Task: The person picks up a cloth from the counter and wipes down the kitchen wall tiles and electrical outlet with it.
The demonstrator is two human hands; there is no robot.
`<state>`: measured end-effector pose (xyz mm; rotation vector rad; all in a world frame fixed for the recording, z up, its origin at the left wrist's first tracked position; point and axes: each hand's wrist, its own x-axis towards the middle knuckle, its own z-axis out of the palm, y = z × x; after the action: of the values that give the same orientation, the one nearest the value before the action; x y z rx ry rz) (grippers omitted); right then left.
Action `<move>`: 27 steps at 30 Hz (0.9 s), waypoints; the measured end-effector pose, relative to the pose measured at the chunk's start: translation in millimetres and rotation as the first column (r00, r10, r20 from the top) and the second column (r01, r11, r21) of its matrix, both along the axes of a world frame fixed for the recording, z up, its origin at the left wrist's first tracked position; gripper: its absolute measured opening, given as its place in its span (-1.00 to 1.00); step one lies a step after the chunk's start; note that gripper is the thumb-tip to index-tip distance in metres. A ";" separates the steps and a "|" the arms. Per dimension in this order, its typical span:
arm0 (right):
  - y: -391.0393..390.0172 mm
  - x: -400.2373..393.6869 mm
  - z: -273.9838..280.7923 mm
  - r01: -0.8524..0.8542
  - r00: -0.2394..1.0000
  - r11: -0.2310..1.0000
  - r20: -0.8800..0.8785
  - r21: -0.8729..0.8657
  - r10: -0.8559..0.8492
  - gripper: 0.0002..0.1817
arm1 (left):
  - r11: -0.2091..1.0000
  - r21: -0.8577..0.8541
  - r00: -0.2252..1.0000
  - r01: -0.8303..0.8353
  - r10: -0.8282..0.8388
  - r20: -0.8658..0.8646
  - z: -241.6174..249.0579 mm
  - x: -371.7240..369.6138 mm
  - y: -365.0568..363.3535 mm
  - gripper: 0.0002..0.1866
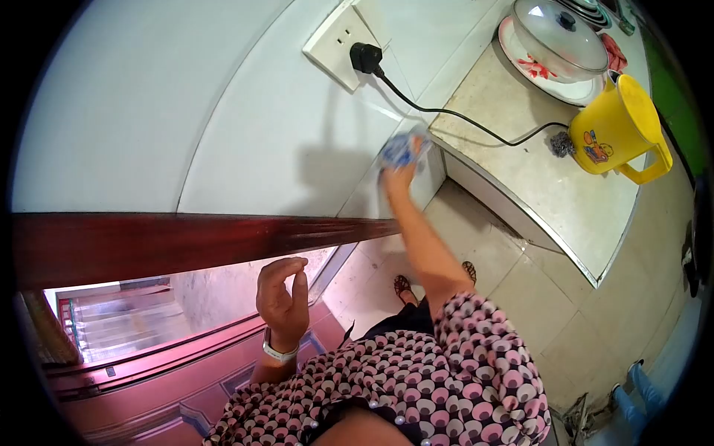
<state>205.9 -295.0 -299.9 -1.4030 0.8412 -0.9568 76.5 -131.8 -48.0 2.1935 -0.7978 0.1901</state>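
Observation:
My right hand [399,177] reaches out to the white tiled wall [275,149], closed on a crumpled cloth [404,149] with blue, white and orange patches. Motion blurs both hand and cloth; they are at the wall's lower part, just left of the counter corner. My left hand [283,297], with a pale band [280,348] on the wrist, is raised near the dark red wooden trim [201,245]. Its fingers are loosely curved, a gap shows between them and the thumb, and nothing is in it.
A black plug [366,57] sits in the wall socket [335,46], its cord running across the counter [520,178] toward a yellow jug [616,130]. Beside the jug lies a steel scourer [561,144]. Behind stands a lidded bowl [559,41] on a floral plate [513,56].

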 end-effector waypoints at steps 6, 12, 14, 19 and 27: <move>-41.9 -3.3 -5.5 -0.126 0.986 0.900 -0.047 0.417 0.160 -0.40 | 0.998 -0.060 0.994 -0.013 0.007 -0.108 -12.8 -12.4 6.8 -0.75; 8.7 -20.7 -41.1 -0.234 0.966 0.858 0.012 0.457 0.257 -0.41 | 0.996 -0.088 0.996 0.010 -0.018 -0.090 -10.2 -6.0 3.9 -0.76; 18.0 -18.8 -48.4 -0.255 0.958 0.813 0.021 0.523 0.287 -0.43 | 0.995 -0.098 0.996 0.005 -0.014 -0.086 -9.5 -7.7 3.8 -0.76; -35.7 5.0 -78.2 -0.195 0.978 0.777 0.061 0.598 0.198 -0.60 | 0.994 -0.097 0.989 -0.040 0.025 -0.147 -16.7 -15.5 0.1 -0.77; 4.4 -38.3 -25.3 -0.365 0.911 0.858 0.330 0.362 0.248 -0.59 | 0.996 -0.078 0.985 -0.031 0.018 -0.169 -25.0 -15.3 -10.0 -0.77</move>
<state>167.6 -290.6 -325.2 -0.9668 0.5461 -0.6500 61.2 -141.8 -73.0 2.1125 -0.6577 0.0467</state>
